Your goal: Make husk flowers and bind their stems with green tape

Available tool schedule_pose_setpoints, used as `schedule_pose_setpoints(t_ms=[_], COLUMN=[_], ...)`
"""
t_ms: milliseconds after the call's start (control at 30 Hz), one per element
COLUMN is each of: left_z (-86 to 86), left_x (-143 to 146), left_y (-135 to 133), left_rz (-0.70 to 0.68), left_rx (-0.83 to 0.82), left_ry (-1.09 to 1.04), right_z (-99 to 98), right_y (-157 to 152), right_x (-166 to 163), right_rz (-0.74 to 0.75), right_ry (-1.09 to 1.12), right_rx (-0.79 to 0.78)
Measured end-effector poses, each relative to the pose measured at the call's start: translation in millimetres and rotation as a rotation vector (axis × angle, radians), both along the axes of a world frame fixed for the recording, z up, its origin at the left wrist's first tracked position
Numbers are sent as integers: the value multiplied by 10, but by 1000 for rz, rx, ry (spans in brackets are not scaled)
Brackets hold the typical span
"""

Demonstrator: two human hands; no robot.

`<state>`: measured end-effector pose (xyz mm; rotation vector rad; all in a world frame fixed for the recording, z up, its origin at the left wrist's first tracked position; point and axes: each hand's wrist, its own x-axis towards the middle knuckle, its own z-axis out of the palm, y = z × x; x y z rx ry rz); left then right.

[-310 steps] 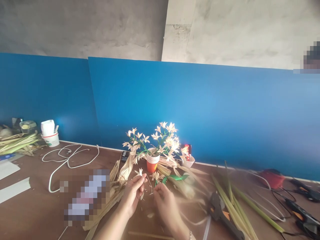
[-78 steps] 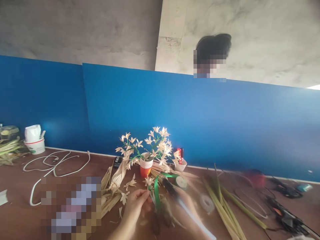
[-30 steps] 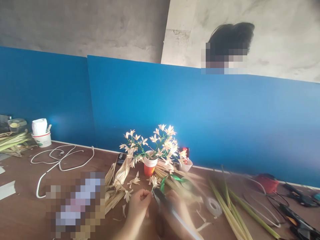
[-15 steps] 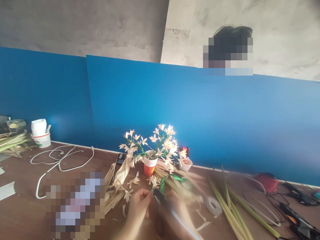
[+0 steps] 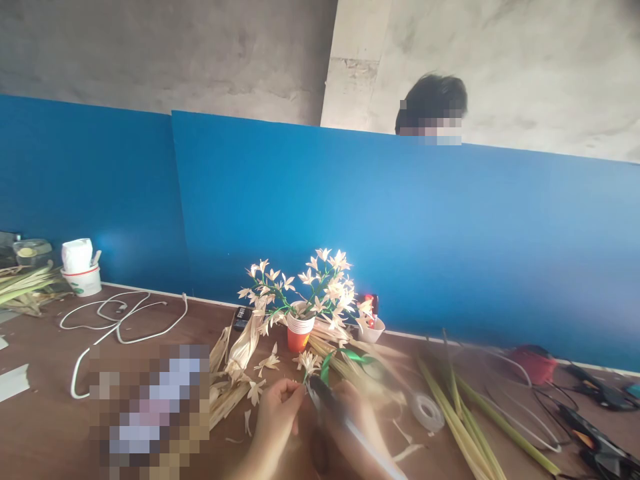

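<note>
My left hand [image 5: 277,410] is closed in a pinch at the base of a pale corn-husk flower [image 5: 309,362], whose petals fan out above the fingertips. My right hand [image 5: 353,413] is wrapped round dark scissors [image 5: 323,398], their tips close beside the flower's base and the left fingers. Glare blurs this hand and part of the blades. A strip of green tape [image 5: 325,369] curls up behind the scissors. Loose husk flowers [image 5: 267,361] lie left of the held one. Just beyond stands an orange and white paper cup [image 5: 299,337] filled with husk blossoms [image 5: 334,283] on green stems.
Dried husks [image 5: 245,350] lie left of the cup. A clear tape roll [image 5: 428,412] and long green-yellow leaves [image 5: 457,420] lie to the right, with a black glue gun [image 5: 595,440] beyond. White cable [image 5: 120,327] loops at left. A blue partition [image 5: 400,233] stands behind; a person's head [image 5: 433,100] shows above it.
The head of the person behind the partition has shifted left and lower. My hands stay in nearly the same place, with the scissors moved only slightly at the flower's base.
</note>
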<state>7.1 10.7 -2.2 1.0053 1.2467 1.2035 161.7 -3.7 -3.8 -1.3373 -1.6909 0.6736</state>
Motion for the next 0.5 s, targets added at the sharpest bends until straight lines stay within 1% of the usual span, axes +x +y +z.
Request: schedule_pose_setpoints(t_ms=[167,500], left_z=[5,-6], left_x=[-5,-4], left_y=[-9,9], left_rz=[-2,2], left_rx=[1,5], left_ry=[11,-4], right_z=[-25,39], right_y=[14,-14], right_x=[12,9], right_rz=[47,25], right_ry=[-24,-42], right_rx=[2,-13])
